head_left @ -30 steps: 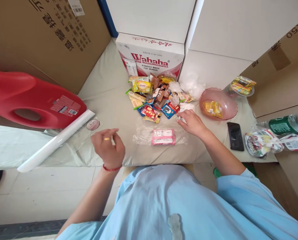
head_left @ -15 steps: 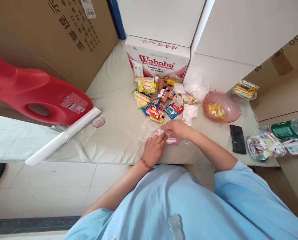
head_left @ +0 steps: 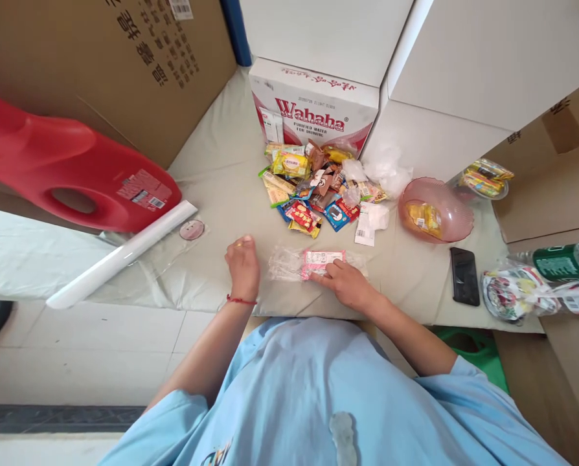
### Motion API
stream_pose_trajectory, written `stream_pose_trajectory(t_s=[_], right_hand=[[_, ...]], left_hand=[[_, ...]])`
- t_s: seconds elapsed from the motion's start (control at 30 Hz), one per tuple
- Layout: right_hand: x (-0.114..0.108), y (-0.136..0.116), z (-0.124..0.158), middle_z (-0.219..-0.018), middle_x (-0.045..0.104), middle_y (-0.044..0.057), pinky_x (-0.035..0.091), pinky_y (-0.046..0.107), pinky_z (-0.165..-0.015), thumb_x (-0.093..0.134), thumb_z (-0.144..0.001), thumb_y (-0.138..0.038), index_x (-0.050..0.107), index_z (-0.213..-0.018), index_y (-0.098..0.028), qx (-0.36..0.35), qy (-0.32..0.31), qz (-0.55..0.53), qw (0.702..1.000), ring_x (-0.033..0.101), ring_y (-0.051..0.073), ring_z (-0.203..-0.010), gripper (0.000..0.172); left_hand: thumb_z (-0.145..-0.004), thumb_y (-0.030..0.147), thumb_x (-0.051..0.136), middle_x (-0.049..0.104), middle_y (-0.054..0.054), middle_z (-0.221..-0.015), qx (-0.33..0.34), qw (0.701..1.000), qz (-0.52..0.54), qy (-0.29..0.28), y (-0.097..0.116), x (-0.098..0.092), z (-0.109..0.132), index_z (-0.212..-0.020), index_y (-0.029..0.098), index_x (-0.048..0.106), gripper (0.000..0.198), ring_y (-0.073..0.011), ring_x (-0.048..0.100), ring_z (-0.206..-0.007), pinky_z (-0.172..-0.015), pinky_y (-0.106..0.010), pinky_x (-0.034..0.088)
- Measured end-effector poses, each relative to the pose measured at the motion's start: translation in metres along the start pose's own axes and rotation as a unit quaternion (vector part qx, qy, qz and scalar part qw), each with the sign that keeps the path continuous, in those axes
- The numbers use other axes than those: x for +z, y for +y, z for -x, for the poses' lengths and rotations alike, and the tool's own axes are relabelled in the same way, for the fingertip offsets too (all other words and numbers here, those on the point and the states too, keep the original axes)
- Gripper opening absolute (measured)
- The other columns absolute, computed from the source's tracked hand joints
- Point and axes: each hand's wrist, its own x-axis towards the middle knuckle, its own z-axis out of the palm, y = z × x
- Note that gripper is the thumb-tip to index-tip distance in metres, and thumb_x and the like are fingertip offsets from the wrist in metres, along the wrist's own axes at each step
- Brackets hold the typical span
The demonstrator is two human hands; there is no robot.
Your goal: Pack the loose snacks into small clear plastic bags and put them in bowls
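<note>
A pink snack packet (head_left: 322,260) lies inside a clear plastic bag (head_left: 284,264) on the cloth-covered table (head_left: 212,188), close to the front edge. My right hand (head_left: 346,285) rests on the near right part of that bag, with its fingertips pinched on the packet's edge. Left of the bag, my left hand (head_left: 243,265) sits on the table with its fingers curled in; a red cord is round the wrist. What the curled fingers hold, if anything, is hidden. The left hand does not touch the bag.
A pile of small snack packets (head_left: 313,188) lies before a Wahaha box (head_left: 318,110). Right: a pink bowl (head_left: 457,217), a black phone (head_left: 464,275), a wrapped snack bag (head_left: 510,294), a green bottle (head_left: 561,262). Left: a red jug (head_left: 76,175), a white roll (head_left: 119,255).
My left hand has left the pink packet and moved left onto the bare cloth. My right hand slid to the packet's near right edge. The camera tilted slightly.
</note>
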Motion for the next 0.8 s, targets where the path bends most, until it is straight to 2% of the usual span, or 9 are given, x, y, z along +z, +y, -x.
stream_pose_trajectory(t_s=[0.07,0.2,0.27,0.37,0.43,0.5,0.6,0.7,0.8], right_hand=[[0.0,-0.001,-0.001,-0.099,0.062,0.01,0.043,0.035,-0.075,0.047,-0.101,-0.012,0.059,-0.144,-0.032,0.004,0.002,-0.003,1.0,0.049,0.025,-0.094,0.049],[-0.001,-0.001,-0.001,-0.098,0.062,0.01,0.042,0.035,-0.074,0.044,-0.103,-0.013,0.059,-0.145,-0.033,0.004,-0.003,0.006,1.0,0.049,0.025,-0.093,0.049],[-0.002,0.0,-0.001,-0.099,0.062,0.01,0.042,0.034,-0.074,0.044,-0.103,-0.013,0.058,-0.146,-0.032,0.003,-0.004,0.001,1.0,0.05,0.025,-0.093,0.049],[-0.001,0.001,-0.001,-0.099,0.062,0.009,0.042,0.034,-0.076,0.044,-0.103,-0.013,0.057,-0.147,-0.031,-0.004,-0.002,-0.001,1.0,0.05,0.025,-0.094,0.049],[0.002,0.001,-0.002,-0.099,0.062,0.008,0.042,0.034,-0.077,0.043,-0.104,-0.014,0.058,-0.145,-0.032,-0.01,0.005,-0.001,1.0,0.05,0.024,-0.094,0.047],[0.005,0.001,-0.003,-0.098,0.061,0.008,0.042,0.034,-0.079,0.043,-0.105,-0.016,0.06,-0.143,-0.032,-0.013,0.014,-0.007,1.0,0.05,0.025,-0.096,0.045],[0.007,0.002,-0.001,-0.099,0.062,0.009,0.043,0.035,-0.082,0.045,-0.103,-0.016,0.065,-0.136,-0.027,-0.013,0.029,-0.032,0.999,0.051,0.025,-0.098,0.041],[0.005,0.008,0.012,-0.101,0.063,0.009,0.046,0.036,-0.086,0.047,-0.099,-0.015,0.072,-0.122,-0.023,-0.027,0.06,-0.113,0.991,0.053,0.025,-0.098,0.035],[0.002,0.022,0.032,-0.101,0.062,0.008,0.049,0.036,-0.088,0.044,-0.099,-0.017,0.071,-0.122,-0.022,0.079,0.17,-0.215,0.958,0.057,0.023,-0.096,0.037]], left_hand=[[-0.099,0.055,0.039,0.065,-0.016,-0.128,0.021,0.994,-0.085,-0.064,0.009,0.008,-0.007,-0.106,0.021,0.069,0.046,-0.0322,0.05,-0.132,-0.113,-0.056,0.038],[-0.079,0.056,0.068,0.054,-0.019,-0.146,0.06,0.963,-0.195,-0.178,0.021,0.016,-0.002,-0.102,0.021,0.071,0.041,-0.043,0.041,-0.138,-0.106,-0.06,0.043],[-0.075,0.045,0.07,0.06,-0.018,-0.137,0.102,0.952,-0.199,-0.21,0.023,0.01,0.003,-0.092,0.021,0.07,0.031,-0.0396,0.051,-0.129,-0.103,-0.054,0.046],[-0.077,0.036,0.063,0.069,-0.009,-0.098,0.118,0.949,-0.157,-0.248,0.028,-0.007,0.009,-0.081,0.021,0.063,0.016,-0.0259,0.065,-0.094,-0.087,-0.039,0.052],[-0.08,0.035,0.059,0.065,-0.002,-0.079,0.098,0.955,-0.106,-0.26,0.038,-0.014,0.015,-0.079,0.022,0.059,0.013,-0.0191,0.062,-0.073,-0.073,-0.032,0.051],[-0.081,0.032,0.058,0.064,0.001,-0.076,0.102,0.96,-0.052,-0.256,0.052,-0.011,0.024,-0.081,0.022,0.059,0.01,-0.0165,0.061,-0.068,-0.068,-0.029,0.05],[-0.083,0.025,0.055,0.07,-0.003,-0.088,0.141,0.948,-0.007,-0.286,0.073,0.008,0.041,-0.087,0.021,0.066,0.013,-0.0169,0.066,-0.076,-0.073,-0.031,0.053],[-0.089,0.023,0.051,0.075,-0.009,-0.113,0.208,0.925,-0.048,-0.315,0.085,0.027,0.058,-0.104,0.02,0.073,0.027,-0.0228,0.069,-0.101,-0.09,-0.039,0.054],[-0.092,0.023,0.052,0.072,-0.012,-0.13,0.296,0.898,-0.169,-0.28,0.085,0.032,0.075,-0.118,0.019,0.073,0.034,-0.0317,0.061,-0.119,-0.098,-0.05,0.048]])
